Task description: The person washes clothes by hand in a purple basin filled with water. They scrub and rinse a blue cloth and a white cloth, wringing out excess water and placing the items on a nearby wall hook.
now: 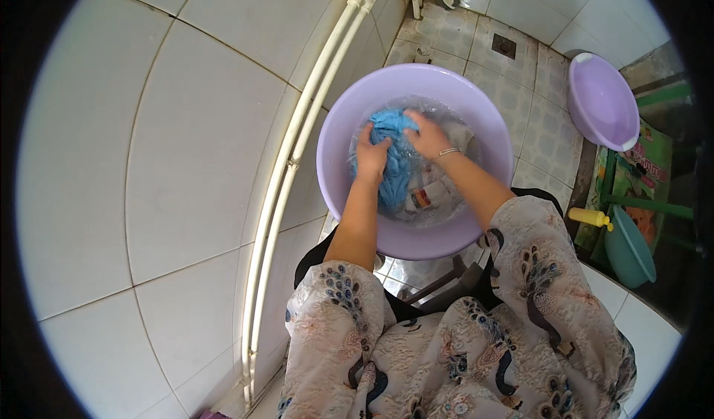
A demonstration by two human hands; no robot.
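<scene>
A large light purple basin holds water and wet laundry in front of me. My left hand is closed on the left side of a bunched blue cloth garment, partly under water. On its upper right side, my right hand grips the same garment; a bracelet circles that wrist. Pale clothing with a small dark and orange patch lies in the water to the right of the blue garment, its shape partly hidden.
White pipes run along the tiled wall at the left. A smaller purple basin leans at the far right. Below it are a yellow bottle and a teal basin. A floor drain lies beyond the large basin.
</scene>
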